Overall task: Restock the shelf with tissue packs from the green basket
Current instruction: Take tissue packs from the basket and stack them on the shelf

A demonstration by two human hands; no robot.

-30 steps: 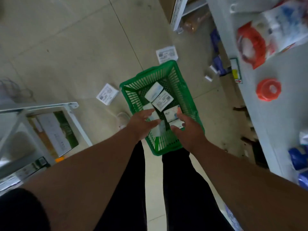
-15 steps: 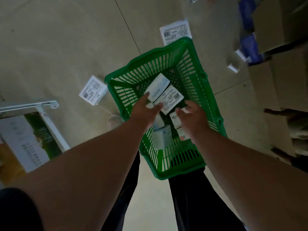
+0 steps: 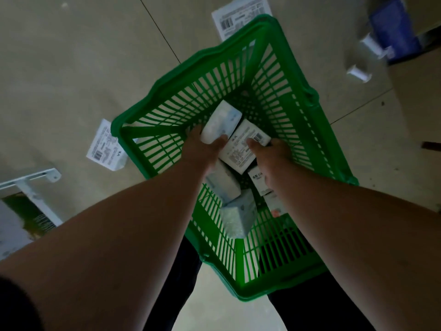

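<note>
Now both hands are reaching deeper into the green basket point(image 3: 238, 96) than half a second ago, when they were hovering over the nearer packs; the view is also closing in on the basket, which is filling the middle of the frame. The left hand point(image 3: 202, 149) is closing around the pale blue-and-white tissue pack point(image 3: 222, 123), its thumb lying across the pack's near end. The right hand point(image 3: 272, 156) is pressing its thumb on the label-side tissue pack point(image 3: 243, 149) just beside it; whether its fingers are curling under that pack I cannot tell, since they are hidden. This reads as the picking step getting under way, with nothing lifted clear of the basket floor yet and the shelf out of view.

The blue-and-white pack is lying with its long axis running from lower left to upper right of the frame, far end pointing toward the basket's far wall. The label-side pack is lying roughly parallel to it, barcode toward the upper right, the two touching along one long edge. Closer to the bottom of the frame, three or more further packs point(image 3: 236, 216) are lying loose and tilted, partly under the forearms.

Outside the basket, on the tiled floor point(image 3: 71, 68), one loose pack point(image 3: 107, 149) is lying at centre left and another point(image 3: 238, 17) at the top, just behind the basket rim.
</note>
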